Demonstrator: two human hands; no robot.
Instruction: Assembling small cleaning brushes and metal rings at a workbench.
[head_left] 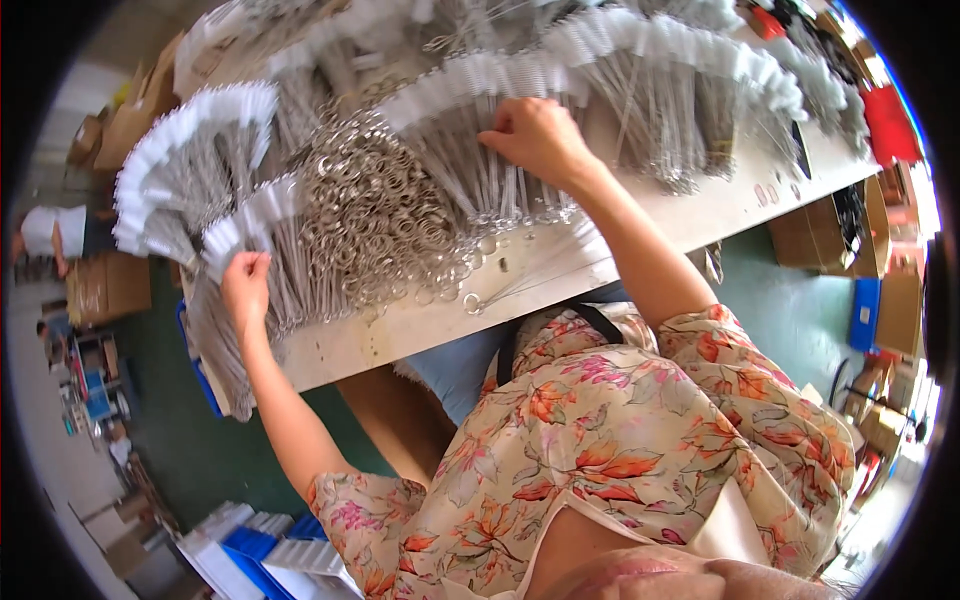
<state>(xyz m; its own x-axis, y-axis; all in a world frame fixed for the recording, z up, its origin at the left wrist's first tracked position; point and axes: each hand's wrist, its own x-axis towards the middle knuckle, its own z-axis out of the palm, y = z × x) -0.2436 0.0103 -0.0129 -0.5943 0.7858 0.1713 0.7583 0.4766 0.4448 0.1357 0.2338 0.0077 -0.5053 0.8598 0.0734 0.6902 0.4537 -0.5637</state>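
Note:
Thin straw brushes with white bristle heads and wire stems lie in fanned rows on the table. My left hand (pixel 247 287) has its fingers pinched together at the near left row of brushes (pixel 285 235), close to their white heads; what is in the pinch cannot be made out. Over the middle row of brushes (pixel 490 150) is my right hand (pixel 538 138), its fingers curled closed and whatever they hold hidden. Between the hands is a heap of loose metal rings (pixel 375 210). A few single brushes (pixel 545 272) lie near the table's front edge, beside one ring (pixel 472 302).
More brush bundles cover the far side of the pale table (pixel 335 355). Cardboard boxes (pixel 835 235) and a blue bin (pixel 866 312) stand to the right. On the left are a carton (pixel 108 288) and another person (pixel 58 235). White and blue trays (pixel 265 555) sit at lower left.

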